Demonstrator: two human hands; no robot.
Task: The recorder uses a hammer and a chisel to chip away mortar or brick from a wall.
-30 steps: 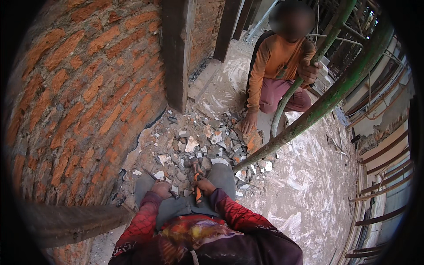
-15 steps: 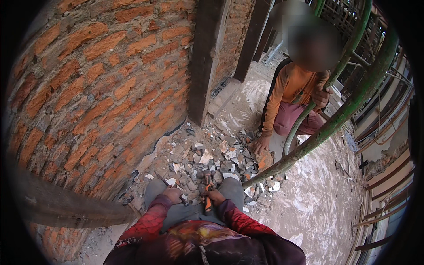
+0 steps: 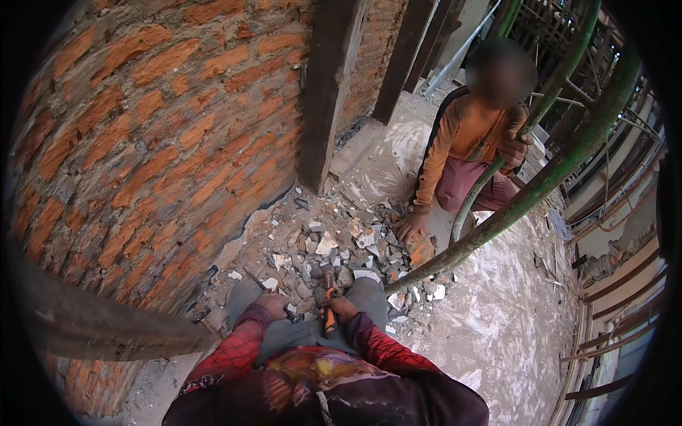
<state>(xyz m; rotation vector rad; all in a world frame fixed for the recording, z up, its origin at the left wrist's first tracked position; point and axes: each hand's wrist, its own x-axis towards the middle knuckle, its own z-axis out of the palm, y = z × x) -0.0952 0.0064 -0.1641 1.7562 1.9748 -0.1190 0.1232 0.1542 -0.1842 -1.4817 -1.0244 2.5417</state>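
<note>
My left hand [image 3: 272,306] is closed around a thin dark metal chisel [image 3: 254,280], whose two ends stick out past the fist. Close beside it, my right hand [image 3: 342,310] grips a hammer [image 3: 330,292] by its orange and black handle, with the dark head pointing away from me. Both hands rest over my lap, between my grey-trousered knees. Just beyond the hammer spreads a heap of broken rubble [image 3: 327,243] of white, grey and reddish pieces. Neither tool is visibly striking anything.
At left rises a bare brick wall [image 3: 170,142] with a dark post [image 3: 328,99]. A person [image 3: 469,142] crouches ahead, one hand on an orange brick piece [image 3: 422,250], the other on green scaffold pipes [image 3: 518,206]. A dark beam [image 3: 106,330] crosses at lower left.
The whole view has shifted slightly. My hands keep their holds on the chisel and hammer, with little movement. The crouching person's head is raised a little.
</note>
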